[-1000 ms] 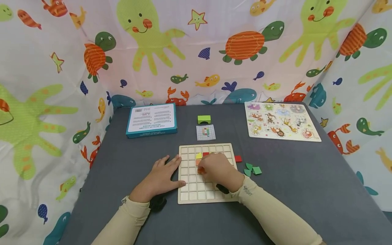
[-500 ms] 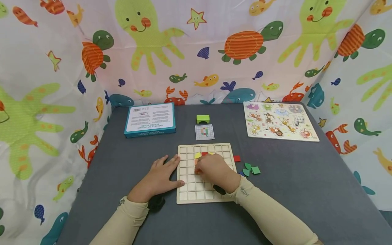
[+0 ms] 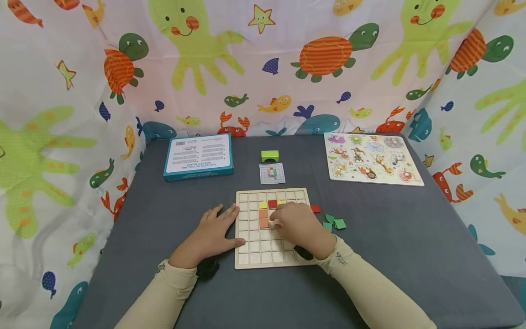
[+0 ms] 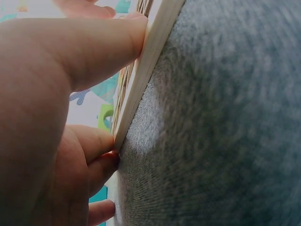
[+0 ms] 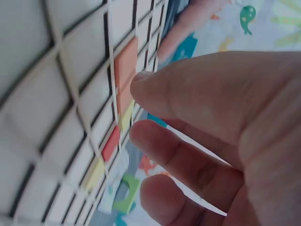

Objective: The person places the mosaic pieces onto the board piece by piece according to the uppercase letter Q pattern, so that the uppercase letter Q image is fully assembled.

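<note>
Wooden grid board [image 3: 255, 247] lies on grey table [image 3: 230, 299]; left hand [image 3: 210, 236], fingers spread, touches left edge, we judge for steadying. Right hand [image 3: 303, 225], thumb and fingers parted, nothing pinched, beside orange tiles [image 3: 263, 223].

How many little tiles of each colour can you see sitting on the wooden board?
Orange tiles: 2
Yellow tiles: 2
Red tile: 1
Total in sight: 5
</note>
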Tool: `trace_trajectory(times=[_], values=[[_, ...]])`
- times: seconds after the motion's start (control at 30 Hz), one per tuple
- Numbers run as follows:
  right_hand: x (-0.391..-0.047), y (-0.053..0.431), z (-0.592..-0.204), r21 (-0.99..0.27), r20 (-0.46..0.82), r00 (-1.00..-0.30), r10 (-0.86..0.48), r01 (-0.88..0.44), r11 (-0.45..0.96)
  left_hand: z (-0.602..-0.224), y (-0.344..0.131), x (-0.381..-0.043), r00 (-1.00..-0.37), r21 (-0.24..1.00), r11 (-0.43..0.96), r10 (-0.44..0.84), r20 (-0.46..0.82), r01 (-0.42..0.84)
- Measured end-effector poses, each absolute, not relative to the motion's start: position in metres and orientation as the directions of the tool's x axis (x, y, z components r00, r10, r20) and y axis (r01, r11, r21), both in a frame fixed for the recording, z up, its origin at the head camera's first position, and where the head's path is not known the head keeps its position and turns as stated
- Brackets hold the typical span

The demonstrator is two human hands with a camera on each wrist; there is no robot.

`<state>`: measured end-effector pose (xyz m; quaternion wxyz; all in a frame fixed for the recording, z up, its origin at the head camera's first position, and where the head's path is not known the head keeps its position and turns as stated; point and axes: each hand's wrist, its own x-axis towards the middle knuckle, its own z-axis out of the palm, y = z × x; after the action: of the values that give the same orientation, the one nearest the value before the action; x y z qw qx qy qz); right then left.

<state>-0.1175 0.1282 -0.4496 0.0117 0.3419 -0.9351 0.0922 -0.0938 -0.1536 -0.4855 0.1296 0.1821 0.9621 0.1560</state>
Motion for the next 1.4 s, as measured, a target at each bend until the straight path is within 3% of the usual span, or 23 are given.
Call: trace_trajectory(times=[0.33,0.67,1.03,1.4], values=[[-0.121,0.192,-0.445,-0.165,0.117,-0.872,-0.475,-0.488,0.857,-0.49,-0.157,-0.094,-0.894,0.36,0.876,0.405,-0.189,0.321],[-0.115,0.259,-0.452,-0.202,0.049,-0.947,-0.316,-0.32,0.926,-0.49,-0.155,-0.093,-0.891,0.367,0.876,0.404,-0.206,0.313],[-0.114,0.267,-0.465,-0.24,0.036,-0.943,-0.33,-0.328,0.914,-0.486,-0.157,-0.096,-0.896,0.369,0.875,0.4,-0.192,0.312],[-0.116,0.257,-0.465,-0.201,0.017,-0.933,-0.361,-0.357,0.912,-0.483,-0.155,-0.094,-0.893,0.382,0.87,0.405,-0.195,0.311]])
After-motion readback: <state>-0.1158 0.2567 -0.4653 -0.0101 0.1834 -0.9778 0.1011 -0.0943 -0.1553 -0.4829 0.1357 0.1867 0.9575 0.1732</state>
